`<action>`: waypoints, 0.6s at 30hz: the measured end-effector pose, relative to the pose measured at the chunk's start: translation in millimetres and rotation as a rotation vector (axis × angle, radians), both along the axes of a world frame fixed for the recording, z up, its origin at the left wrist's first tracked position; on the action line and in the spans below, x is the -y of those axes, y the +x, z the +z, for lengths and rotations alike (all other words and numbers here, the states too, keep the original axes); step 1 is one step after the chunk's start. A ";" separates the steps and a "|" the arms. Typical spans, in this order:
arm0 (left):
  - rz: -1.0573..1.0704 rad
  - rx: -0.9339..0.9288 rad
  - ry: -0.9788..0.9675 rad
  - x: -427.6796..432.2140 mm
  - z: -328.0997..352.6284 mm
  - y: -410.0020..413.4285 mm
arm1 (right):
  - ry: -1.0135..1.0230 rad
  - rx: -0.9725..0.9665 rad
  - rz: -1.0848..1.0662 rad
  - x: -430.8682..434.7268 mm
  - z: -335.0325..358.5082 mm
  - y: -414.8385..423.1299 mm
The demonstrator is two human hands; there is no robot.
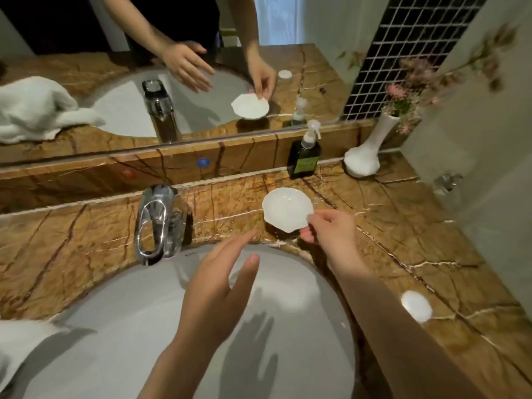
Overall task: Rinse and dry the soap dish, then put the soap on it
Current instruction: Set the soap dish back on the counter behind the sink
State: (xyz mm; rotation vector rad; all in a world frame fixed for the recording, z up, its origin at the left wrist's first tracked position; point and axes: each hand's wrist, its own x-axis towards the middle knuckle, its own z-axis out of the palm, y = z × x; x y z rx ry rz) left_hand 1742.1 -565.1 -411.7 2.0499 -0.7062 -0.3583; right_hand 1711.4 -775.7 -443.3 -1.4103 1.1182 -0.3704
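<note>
A white shell-shaped soap dish point(285, 208) is above the brown marble counter, just behind the basin's rim. My right hand point(331, 230) pinches its near right edge between thumb and fingers. My left hand point(221, 283) hovers over the white basin point(121, 341) with fingers spread and nothing in it. A round white soap point(416, 305) lies on the counter to the right, beside my right forearm. The dish looks empty.
A chrome tap point(157, 223) stands behind the basin at the left. A dark pump bottle point(305, 156) and a white vase point(364, 156) with pink flowers stand at the back right. A mirror runs along the back and reflects a white towel. A wall closes the right side.
</note>
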 end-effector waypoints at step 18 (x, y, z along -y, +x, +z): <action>0.000 0.165 0.151 14.0 -20.2 20.5 | -0.023 -0.001 0.051 8.5 -45.8 48.8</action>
